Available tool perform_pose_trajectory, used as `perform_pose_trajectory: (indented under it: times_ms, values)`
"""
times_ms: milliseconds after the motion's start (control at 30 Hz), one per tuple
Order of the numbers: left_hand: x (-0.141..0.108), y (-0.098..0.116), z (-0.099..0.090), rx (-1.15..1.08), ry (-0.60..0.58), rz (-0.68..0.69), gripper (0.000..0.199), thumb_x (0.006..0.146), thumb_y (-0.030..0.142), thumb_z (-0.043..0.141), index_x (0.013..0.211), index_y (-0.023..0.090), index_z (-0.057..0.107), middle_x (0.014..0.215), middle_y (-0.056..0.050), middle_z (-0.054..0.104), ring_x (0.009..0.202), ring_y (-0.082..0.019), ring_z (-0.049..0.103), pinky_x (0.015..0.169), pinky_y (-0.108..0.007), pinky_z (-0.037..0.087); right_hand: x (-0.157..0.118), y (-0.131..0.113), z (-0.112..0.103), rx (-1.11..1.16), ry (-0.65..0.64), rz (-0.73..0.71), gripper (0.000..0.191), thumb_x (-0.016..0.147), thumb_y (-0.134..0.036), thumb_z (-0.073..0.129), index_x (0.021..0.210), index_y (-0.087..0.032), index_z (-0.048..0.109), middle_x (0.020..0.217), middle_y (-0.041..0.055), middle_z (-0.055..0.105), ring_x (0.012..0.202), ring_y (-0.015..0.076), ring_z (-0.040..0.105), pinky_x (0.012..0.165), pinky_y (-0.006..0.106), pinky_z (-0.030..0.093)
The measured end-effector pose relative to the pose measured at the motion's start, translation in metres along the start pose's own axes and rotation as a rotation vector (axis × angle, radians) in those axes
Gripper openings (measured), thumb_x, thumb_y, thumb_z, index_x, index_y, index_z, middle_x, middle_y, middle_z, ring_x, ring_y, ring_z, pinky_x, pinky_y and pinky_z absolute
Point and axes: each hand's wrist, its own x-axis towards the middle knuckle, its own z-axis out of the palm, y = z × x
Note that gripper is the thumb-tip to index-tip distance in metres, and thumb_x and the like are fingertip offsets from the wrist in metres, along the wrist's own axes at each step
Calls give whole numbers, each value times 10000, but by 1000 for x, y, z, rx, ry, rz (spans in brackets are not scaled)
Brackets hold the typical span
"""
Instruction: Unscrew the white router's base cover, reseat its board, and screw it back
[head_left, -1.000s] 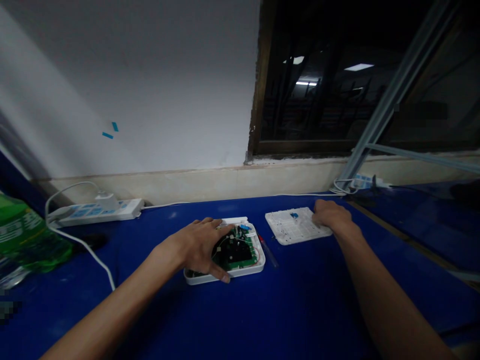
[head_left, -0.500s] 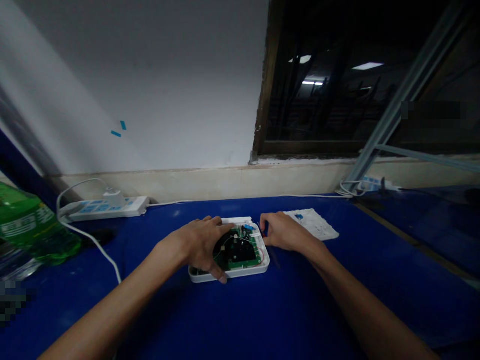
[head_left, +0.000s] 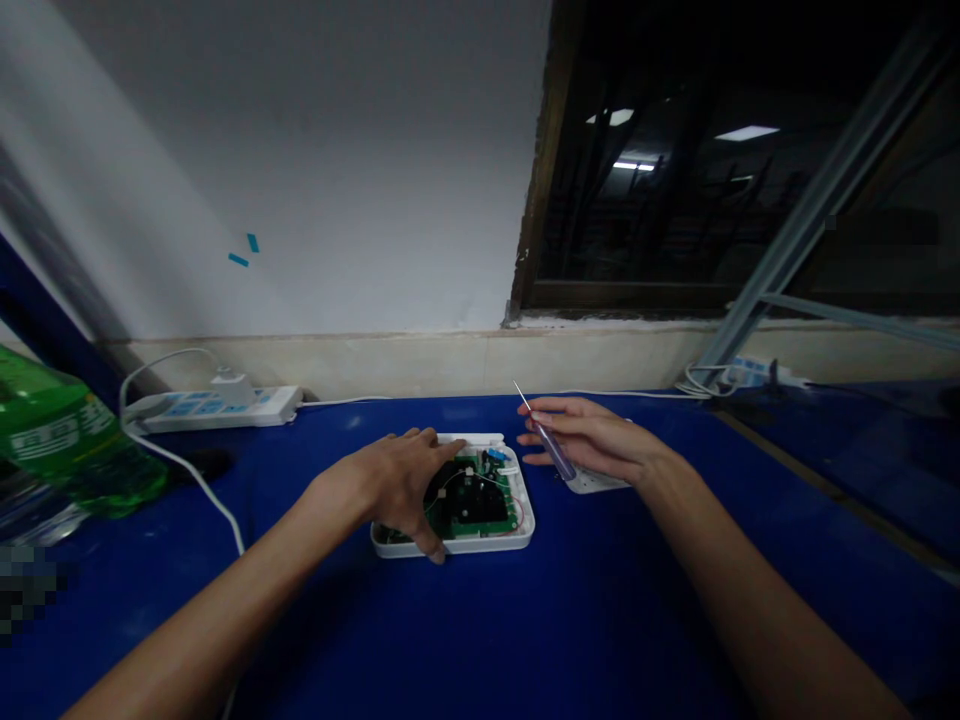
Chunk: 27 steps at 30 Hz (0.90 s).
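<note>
Clock centre: the open white case [head_left: 491, 545], lying on the blue table [head_left: 480, 630], its twelve toward the wall [head_left: 337, 200]; a green circuit board [head_left: 487, 505] shows inside.
Left hand [head_left: 394, 485]: spread across the case's nine o'clock side, grasping it, thumb at the near edge and fingers toward the far one.
Right hand [head_left: 592, 435]: off the case at two o'clock, fingers closed loosely round a screwdriver [head_left: 555, 452].
Screwdriver: purple handle, thin shaft aimed at eleven o'clock, clear of the case.
White panel [head_left: 596, 485]: at three o'clock, partly hidden by the right hand; I can't tell if they touch.
Farther off: power strip [head_left: 225, 412] at ten, green bottle [head_left: 56, 430] toward nine.
</note>
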Motion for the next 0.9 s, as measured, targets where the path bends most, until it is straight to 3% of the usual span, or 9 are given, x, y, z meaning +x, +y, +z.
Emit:
perform_pose_trajectory:
  times_ms: [67,167,267,400,500,700,900]
  values:
    - [0,-1,1,-4,1,1,1247,452,625,859,1518,262,323,1361,-175,521,1153,-424,546,957,-533,445,0,-2,8,-15,-34,4,316,806,-337,755,1088,-210,691,895,30,661,720,127,649,612,238,521]
    - [1,-3,2,-34,5,7,1251,446,618,869,1516,270,323,1357,-175,525,1154,-424,549,951,-533,448,-2,-14,15,-339,-31,-12,316,828,-424,716,1021,-174,724,659,-17,590,441,49,434,384,182,288]
    - [2,-4,4,-36,-6,-11,1290,435,619,874,1528,246,298,1384,-197,500,1172,-437,535,959,-549,439,-7,-31,16,-830,-63,39,320,801,-474,711,871,-170,782,479,-36,525,414,69,383,396,205,248]
    - [2,-4,5,-39,2,3,1300,431,608,878,1530,235,292,1403,-194,484,1205,-442,510,989,-559,415,-9,-46,20,-1280,-149,70,190,753,-344,728,813,-186,815,735,40,751,631,151,625,547,229,403]
    - [1,-4,5,-40,5,6,1281,432,599,880,1522,234,313,1391,-187,494,1203,-439,512,991,-551,419,-5,-45,32,-1465,-188,137,164,728,-301,717,777,-180,816,714,49,761,623,176,652,545,244,404]
    - [1,-4,5,-35,-5,1,1285,423,621,876,1516,226,329,1392,-189,492,1186,-436,527,989,-539,431,0,-32,48,-1536,-190,94,137,704,-231,694,769,-175,801,678,42,744,577,164,639,503,237,371]
    - [1,-8,4,-53,-19,5,1289,426,692,848,1516,242,328,1410,-176,486,1218,-414,521,1013,-513,434,-11,-10,22,-1197,-167,92,194,778,-328,696,847,-171,786,793,50,754,701,172,655,588,236,421]
